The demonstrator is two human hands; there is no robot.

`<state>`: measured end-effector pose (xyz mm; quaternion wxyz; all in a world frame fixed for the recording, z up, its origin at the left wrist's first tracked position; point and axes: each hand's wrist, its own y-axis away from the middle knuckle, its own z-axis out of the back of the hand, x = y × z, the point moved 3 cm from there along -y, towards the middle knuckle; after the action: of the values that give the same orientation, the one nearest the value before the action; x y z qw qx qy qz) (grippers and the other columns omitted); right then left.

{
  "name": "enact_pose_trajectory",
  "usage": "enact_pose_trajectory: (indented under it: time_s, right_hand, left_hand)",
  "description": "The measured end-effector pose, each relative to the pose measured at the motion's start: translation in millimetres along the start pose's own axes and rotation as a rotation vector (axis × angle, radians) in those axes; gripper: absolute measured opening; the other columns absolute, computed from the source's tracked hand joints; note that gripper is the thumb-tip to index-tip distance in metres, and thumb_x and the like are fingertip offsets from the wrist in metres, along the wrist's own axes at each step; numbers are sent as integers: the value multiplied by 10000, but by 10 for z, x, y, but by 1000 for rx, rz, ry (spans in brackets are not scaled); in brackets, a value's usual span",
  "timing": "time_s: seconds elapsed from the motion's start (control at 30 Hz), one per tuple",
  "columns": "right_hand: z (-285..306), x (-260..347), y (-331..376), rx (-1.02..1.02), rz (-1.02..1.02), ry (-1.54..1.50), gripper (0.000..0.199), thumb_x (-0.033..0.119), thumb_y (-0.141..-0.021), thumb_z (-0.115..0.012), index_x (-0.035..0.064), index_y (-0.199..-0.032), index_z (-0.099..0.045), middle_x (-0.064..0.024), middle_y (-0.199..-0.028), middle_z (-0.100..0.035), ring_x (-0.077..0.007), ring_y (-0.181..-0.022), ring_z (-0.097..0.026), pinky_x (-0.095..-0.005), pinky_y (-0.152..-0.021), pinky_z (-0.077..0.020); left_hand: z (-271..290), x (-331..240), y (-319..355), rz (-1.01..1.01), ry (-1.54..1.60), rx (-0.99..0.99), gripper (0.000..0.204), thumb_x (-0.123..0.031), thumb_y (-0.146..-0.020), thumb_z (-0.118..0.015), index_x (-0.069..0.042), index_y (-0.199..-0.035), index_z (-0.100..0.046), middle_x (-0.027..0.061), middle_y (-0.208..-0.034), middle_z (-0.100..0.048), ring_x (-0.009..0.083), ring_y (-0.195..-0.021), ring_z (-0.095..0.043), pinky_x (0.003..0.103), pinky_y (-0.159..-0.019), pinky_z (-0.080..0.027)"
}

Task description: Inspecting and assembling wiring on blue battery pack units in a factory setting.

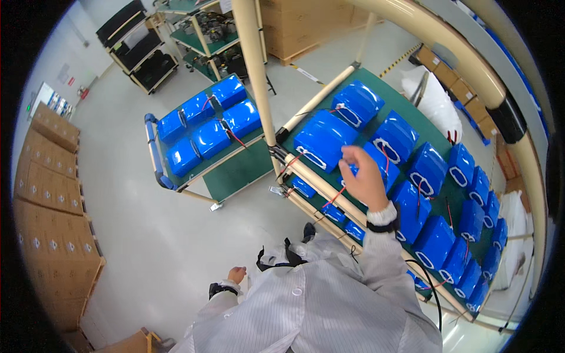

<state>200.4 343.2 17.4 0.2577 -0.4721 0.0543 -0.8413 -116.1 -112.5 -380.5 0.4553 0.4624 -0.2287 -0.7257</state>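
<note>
My right hand reaches over a green-topped rack, just above shrink-wrapped blue battery packs. Its thumb and fingers are apart, with nothing visible between them. Closest to the fingertips is a large blue battery pack; another battery pack is partly hidden behind the hand. Thin red wires run just below the thumb. Several more packs with white-edged ends and red and black leads stand in rows toward the right. My left hand hangs low at my side, away from the rack, its fingers too foreshortened to read.
A cart with several blue packs stands left of the rack. A beige post and rail border the rack. Stacked cardboard boxes line the left side; shelves stand at the back. A black cable hangs near my right side.
</note>
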Motion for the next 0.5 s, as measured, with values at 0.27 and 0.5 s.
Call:
enact_pose_trajectory:
  time_s: [0.27, 0.5]
  right_hand:
    - [-535, -790, -1265, -168, -141, 371, 433, 429, -932, -597, 78, -1152, -722, -251, -1101, -716, -430, -1041, -673, -506, -921, -518]
    - [-821, -1552, -1732, 151, -394, 65, 596, 456, -956, -594, 9, -1350, -607, -258, -1352, -614, -378, -1271, -583, -416, -1051, -458]
  left_hand:
    - [-480, 956, 202, -161, -471, 160, 241, -263, -915, -528, -64, -909, -664, 165, -882, -742, 371, -892, -720, 492, -811, -572]
    - [-887, 1190, 907, -204, -621, 83, 390, -397, -883, -573, -38, -972, -698, 233, -932, -733, 388, -951, -713, 507, -855, -548]
